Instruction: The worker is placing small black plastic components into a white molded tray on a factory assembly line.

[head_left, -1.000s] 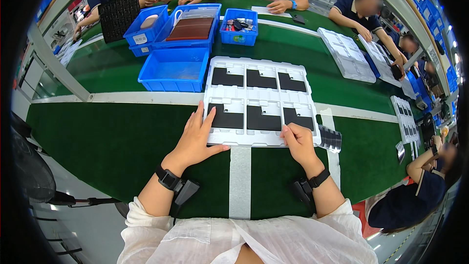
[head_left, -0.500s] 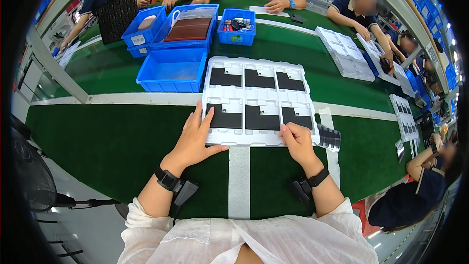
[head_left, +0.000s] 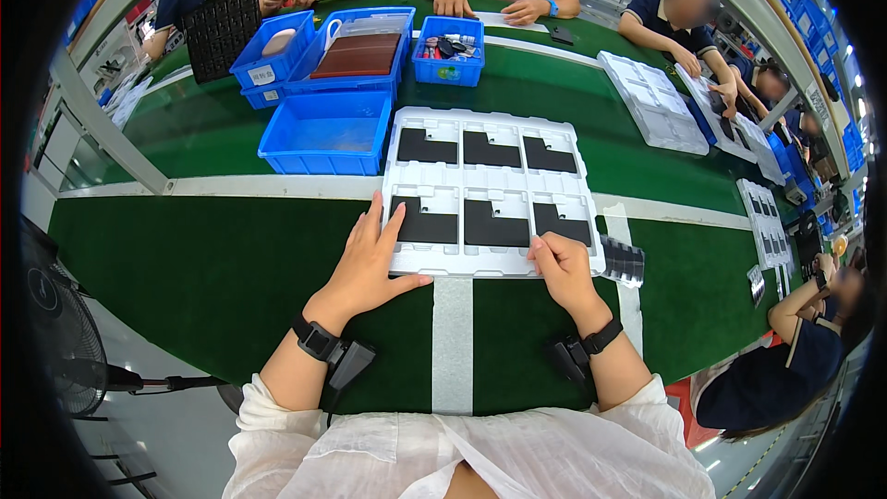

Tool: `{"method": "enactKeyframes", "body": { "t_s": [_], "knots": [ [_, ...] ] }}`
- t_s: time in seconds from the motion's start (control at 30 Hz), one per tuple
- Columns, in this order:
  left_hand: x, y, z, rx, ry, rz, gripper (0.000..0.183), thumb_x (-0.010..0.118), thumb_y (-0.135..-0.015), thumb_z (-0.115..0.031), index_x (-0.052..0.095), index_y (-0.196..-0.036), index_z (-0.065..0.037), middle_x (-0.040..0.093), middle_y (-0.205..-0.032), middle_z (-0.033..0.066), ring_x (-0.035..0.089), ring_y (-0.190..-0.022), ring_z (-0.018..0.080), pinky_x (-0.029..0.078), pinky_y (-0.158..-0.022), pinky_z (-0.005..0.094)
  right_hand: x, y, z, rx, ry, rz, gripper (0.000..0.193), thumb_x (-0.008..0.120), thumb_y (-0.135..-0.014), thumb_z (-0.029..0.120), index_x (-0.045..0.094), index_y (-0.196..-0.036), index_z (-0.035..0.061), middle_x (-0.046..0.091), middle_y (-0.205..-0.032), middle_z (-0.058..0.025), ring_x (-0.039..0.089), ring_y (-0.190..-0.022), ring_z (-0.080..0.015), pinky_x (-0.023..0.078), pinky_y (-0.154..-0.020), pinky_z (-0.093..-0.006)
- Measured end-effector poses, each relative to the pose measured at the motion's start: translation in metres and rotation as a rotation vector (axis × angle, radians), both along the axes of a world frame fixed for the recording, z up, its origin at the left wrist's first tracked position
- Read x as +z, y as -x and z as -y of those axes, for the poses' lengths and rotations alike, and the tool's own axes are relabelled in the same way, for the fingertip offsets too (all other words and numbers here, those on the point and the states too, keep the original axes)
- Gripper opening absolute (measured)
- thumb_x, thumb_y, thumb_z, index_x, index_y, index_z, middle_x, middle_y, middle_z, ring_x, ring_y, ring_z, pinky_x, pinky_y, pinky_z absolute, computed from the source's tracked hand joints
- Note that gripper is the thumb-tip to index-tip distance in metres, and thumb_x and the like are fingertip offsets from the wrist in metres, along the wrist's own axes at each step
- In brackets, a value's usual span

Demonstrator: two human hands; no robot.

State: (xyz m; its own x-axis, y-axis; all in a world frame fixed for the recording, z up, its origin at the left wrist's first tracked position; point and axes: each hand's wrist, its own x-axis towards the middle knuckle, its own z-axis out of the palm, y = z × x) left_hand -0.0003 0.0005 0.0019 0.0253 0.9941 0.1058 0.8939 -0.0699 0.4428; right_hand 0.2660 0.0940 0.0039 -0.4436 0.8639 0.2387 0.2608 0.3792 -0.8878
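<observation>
A white plastic tray [head_left: 424, 261] lies in front of me, its compartments each holding a flat black L-shaped piece [head_left: 496, 225]. My left hand [head_left: 363, 254] is open, its fingers spread along the tray's left edge and its thumb by the near edge. At the near right part of the tray, my right hand [head_left: 565, 268] is closed, thumb and forefinger pressed together over the rim. Whatever those fingertips may hold is hidden. Beside this hand, partly behind the tray's right edge, a strip of dark pieces in clear film [head_left: 623, 261] lies on the green table.
Beyond the tray's left stand an empty blue bin [head_left: 325, 129], a bin with a brown folder [head_left: 358, 55] and a bin of small items [head_left: 448, 54]. More white trays [head_left: 651, 102] lie at right. Co-workers sit across and to the right. A fan [head_left: 60, 333] stands left.
My hands and the tray have stayed in place. Across the table, the pink-shirted co-worker's hand has moved right, away from the blue bins. The yellow-shirted person's arms have shifted slightly.
</observation>
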Motion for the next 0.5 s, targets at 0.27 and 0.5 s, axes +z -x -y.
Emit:
{"method": "enactKeyframes", "body": {
  "t_s": [0.27, 0.5],
  "knots": [
    [0.0002, 0.0001, 0.0001, 0.0, -0.003, -0.006, 0.097, 0.076, -0.067, -0.041, 0.023, -0.139, -0.002, 0.008, -0.142, 0.0325, 0.019, -0.13, 0.0457, 0.024, -0.106, 0.0462, -0.0012, -0.0003, -0.0003, -0.002, -0.01, 0.001, 0.027, 0.051, -0.089, 0.013, 0.057, -0.067, -0.0015, 0.049, -0.052, -0.0039, 0.045, -0.047, -0.0079, 0.035, -0.045, -0.0236],
    [-0.0002, 0.0003, 0.0003, 0.004, 0.003, -0.003, 0.097, 0.076, -0.067, -0.041, 0.023, -0.139, -0.003, 0.008, -0.142, 0.0322, 0.019, -0.13, 0.0454, 0.024, -0.106, 0.0462, -0.0013, -0.0003, -0.0005, 0.001, -0.005, -0.001, 0.027, 0.052, -0.089, 0.013, 0.057, -0.067, -0.0014, 0.049, -0.052, -0.0042, 0.045, -0.046, -0.0082, 0.035, -0.045, -0.0237]
  ]
}}
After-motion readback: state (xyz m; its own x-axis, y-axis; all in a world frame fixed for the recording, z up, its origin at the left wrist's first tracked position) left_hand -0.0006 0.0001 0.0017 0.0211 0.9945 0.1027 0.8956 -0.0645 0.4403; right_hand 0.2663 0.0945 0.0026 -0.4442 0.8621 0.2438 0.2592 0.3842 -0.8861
